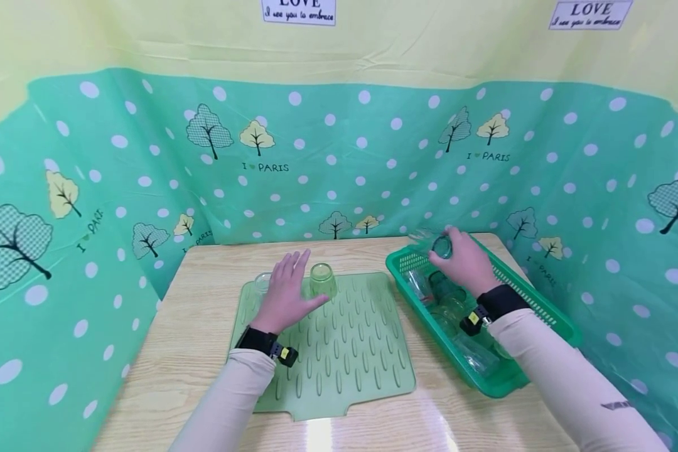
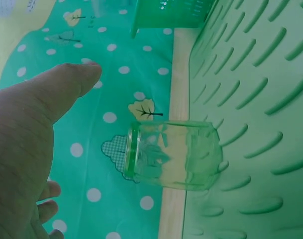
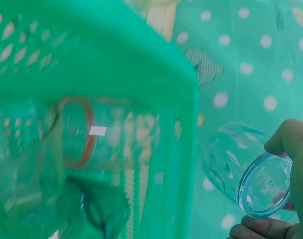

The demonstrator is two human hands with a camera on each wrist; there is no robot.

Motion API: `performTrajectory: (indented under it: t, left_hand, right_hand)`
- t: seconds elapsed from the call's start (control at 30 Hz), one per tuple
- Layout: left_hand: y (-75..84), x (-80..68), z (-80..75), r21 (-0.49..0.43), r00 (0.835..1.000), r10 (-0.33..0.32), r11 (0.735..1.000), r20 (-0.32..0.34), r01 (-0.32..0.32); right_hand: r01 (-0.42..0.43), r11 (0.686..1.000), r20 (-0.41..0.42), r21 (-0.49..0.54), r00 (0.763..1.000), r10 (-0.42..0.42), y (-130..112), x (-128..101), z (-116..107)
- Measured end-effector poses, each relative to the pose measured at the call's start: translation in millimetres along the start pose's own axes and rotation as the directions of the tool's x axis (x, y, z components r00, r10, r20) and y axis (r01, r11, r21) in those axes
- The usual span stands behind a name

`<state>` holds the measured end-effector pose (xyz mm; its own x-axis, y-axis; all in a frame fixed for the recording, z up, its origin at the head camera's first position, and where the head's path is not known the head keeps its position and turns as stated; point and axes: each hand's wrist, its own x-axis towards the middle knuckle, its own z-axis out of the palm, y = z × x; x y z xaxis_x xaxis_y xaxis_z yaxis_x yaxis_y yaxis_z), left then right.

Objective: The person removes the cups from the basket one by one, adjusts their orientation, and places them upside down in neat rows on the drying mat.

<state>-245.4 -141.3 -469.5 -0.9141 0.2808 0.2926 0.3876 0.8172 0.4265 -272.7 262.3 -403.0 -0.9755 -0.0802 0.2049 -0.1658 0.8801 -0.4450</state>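
My right hand [image 1: 468, 260] grips a clear bluish drinking glass [image 3: 241, 169] near its thick base, tilted above the far end of the green basket [image 1: 429, 333]. Thumb and fingers lie on opposite sides of that base in the right wrist view. Over the back left of the pale green drying mat [image 1: 367, 339], my left hand [image 1: 285, 295] has its fingers extended and its thumb spread, holding nothing visible. A green-tinted glass [image 2: 174, 155] stands upside down on the mat beside that thumb. Partly hidden behind the left hand is a clear glass [image 1: 262, 282].
Several more glasses lie jumbled in the basket, one with a red rim [image 3: 81, 132]. The mat and basket sit side by side on a wood-grain table [image 1: 169, 364]. A green dotted curtain [image 1: 339, 169] hangs behind and along both sides.
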Motion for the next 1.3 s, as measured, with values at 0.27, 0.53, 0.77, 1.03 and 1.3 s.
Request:
performTrajectory:
  t: [0.27,0.53,0.77,1.03,1.3]
  left_hand:
    - [11.3,1.1,-0.9,-0.006,1.0,0.024,1.0,-0.004,-0.024]
    - [20.8,3.6,-1.9,-0.005,0.999,0.053,0.999,-0.012,-0.053]
    - [29.3,6.6,-0.1,0.031,0.989,0.142,0.99,-0.042,-0.141]
    - [42.5,8.5,5.7,0.009,0.978,0.207,0.978,-0.035,-0.207]
    - [49.7,6.9,17.2,0.003,0.975,0.221,0.975,-0.007,-0.221]
  right_hand:
    - [0.043,0.998,0.04,0.055,0.998,-0.045,-42,-10,10]
    - [0.114,0.99,0.087,0.085,0.989,-0.121,-73,-18,30]
    - [0.215,0.974,0.127,0.074,0.967,-0.223,-96,-25,42]
    - [0.263,0.963,0.198,0.059,0.942,-0.27,-107,-29,52]
    - [0.303,0.951,0.241,0.067,0.92,-0.31,-114,-28,60]
